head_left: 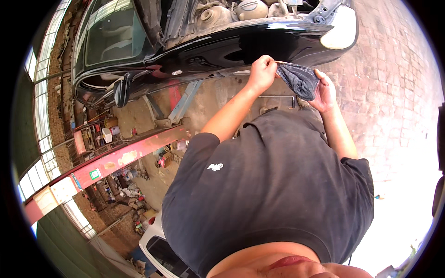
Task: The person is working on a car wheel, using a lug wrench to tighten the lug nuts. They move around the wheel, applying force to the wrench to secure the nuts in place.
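A dark grey, bunched cloth item (299, 81) is held up in front of my chest, stretched between both hands. It looks soft and folded into a pouch shape; its exact kind is unclear. My left hand (263, 73) pinches its upper left edge, where a thin brownish strip shows. On the other side, my right hand (324, 92) grips the right edge, thumb and fingers around the fabric. Just beyond the hands is the fender of a black car (222, 53), apart from the cloth.
The car's engine bay (241, 11) is exposed at the top. A side mirror (122, 90) juts out at left. A red post (125, 157) and cluttered shelves (106, 132) stand left, with a white car (162, 248) behind. Brick paving (389, 83) lies right.
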A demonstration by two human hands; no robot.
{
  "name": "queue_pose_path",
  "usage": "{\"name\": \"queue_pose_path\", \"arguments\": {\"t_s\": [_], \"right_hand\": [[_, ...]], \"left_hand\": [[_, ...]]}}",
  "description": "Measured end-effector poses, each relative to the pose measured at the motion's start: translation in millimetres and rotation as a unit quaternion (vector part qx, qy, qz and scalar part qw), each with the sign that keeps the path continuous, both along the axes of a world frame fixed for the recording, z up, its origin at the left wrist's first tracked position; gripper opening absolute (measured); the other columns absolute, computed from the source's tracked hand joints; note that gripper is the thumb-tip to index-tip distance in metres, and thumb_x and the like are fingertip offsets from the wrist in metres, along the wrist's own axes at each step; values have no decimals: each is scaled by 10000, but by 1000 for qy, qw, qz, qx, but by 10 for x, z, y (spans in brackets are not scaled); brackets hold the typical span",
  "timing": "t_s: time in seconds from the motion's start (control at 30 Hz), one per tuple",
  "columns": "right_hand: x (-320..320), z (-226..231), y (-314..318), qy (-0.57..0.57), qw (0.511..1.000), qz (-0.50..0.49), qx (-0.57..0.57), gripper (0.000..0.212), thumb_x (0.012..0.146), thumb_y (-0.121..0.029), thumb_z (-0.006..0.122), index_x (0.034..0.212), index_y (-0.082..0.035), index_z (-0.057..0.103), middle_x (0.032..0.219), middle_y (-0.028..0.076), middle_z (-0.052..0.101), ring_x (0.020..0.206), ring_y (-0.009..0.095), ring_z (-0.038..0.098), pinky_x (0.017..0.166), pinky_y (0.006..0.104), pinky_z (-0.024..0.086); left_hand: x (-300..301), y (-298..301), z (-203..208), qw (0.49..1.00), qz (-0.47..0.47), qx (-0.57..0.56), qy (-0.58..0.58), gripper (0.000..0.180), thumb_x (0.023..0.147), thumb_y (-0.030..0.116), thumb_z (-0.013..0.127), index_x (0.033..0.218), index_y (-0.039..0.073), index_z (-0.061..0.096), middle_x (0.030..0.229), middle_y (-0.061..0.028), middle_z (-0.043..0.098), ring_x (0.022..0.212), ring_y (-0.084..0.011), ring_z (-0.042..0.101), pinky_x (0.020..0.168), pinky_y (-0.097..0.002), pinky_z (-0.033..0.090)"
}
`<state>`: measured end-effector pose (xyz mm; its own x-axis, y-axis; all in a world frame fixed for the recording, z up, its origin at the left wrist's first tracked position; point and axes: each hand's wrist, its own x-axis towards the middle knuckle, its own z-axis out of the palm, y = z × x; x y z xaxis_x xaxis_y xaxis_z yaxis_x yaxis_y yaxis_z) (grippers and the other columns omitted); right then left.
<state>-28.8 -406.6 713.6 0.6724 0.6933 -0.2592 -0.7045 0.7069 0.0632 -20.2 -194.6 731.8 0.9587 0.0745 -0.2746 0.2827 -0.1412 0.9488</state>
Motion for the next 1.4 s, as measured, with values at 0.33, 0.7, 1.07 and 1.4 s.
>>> {"name": "queue_pose_path", "arguments": {"t_s": [0.33,0.7,1.07,1.4], "right_hand": [[-367,168,810,-62,998,5,24,451,951,-297,401,1188,60,545,1196,201,597,1121,337,565,1018,471,400],[-465,410,1344,-152,972,145,109,511,801,-213,518,1210,93,519,1195,234,586,1112,358,573,1005,480,417],[-112,520,1336,-209,968,135,30,721,643,-21,633,1316,83,393,1269,215,522,1183,333,516,1065,439,372],[66,391,1225,-273,949,155,33,625,822,-119,671,1365,5,388,1323,153,505,1208,263,511,1048,404,391]], "left_hand": [[-621,741,520,769,-79,-626,99,282,902,177,369,1022,28,576,1026,-112,656,964,-248,633,900,-424,493],[-628,1000,704,830,-19,-551,82,196,913,139,428,893,24,585,840,-91,657,747,-204,640,744,-338,525],[-264,1025,692,855,-29,-504,120,161,891,103,485,867,14,618,838,-94,661,757,-181,644,739,-329,534],[-288,917,524,840,-43,-537,58,186,939,119,456,953,28,618,939,-79,663,854,-171,650,787,-315,534]]}}
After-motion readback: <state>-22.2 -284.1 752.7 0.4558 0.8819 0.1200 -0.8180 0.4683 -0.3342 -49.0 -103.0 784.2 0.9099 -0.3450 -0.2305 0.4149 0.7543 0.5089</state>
